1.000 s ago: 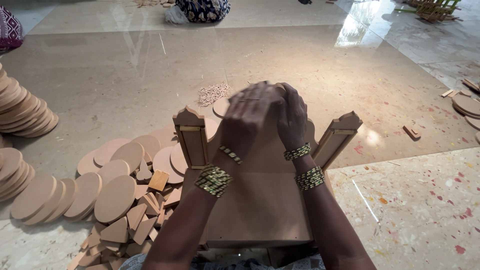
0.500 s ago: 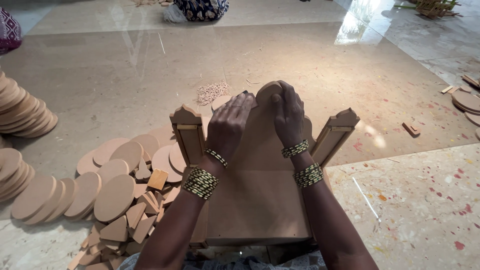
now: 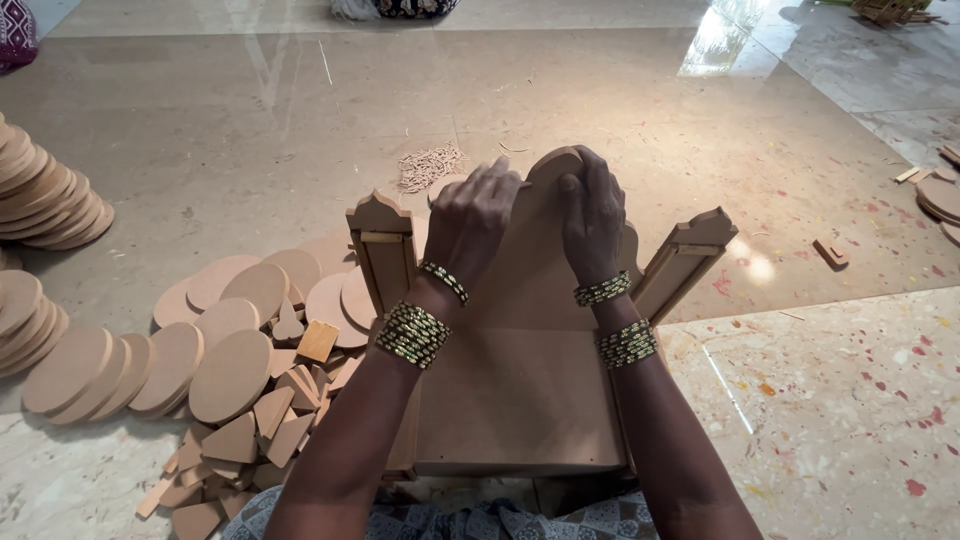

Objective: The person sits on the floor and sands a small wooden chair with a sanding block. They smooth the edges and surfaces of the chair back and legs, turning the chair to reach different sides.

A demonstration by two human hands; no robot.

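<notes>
We see a small wooden shrine frame (image 3: pixel 520 400) of plain brown board resting on the floor (image 3: pixel 250 130) right in front of the person, its flat base toward us and its arched back panel (image 3: pixel 548 175) standing at the far end. The left hand (image 3: pixel 480 215) lies on the upper left of that back panel, its grip curled over the panel's face and pressed against it. The right hand (image 3: pixel 592 205) sits just beside it, its grip wrapped over the rounded top of the panel, thumb on the front. Both wrists carry beaded bangles (image 3: pixel 412 333).

Two pointed side posts (image 3: pixel 380 250) rise at either side of the frame. Left of the frame lie oval wooden discs (image 3: pixel 230 375) and small triangular offcuts (image 3: pixel 270 420), touching one another in a loose heap. Beyond the frame, near its arched top, a little pile of thin wooden sticks (image 3: pixel 430 165) lies on the floor.
</notes>
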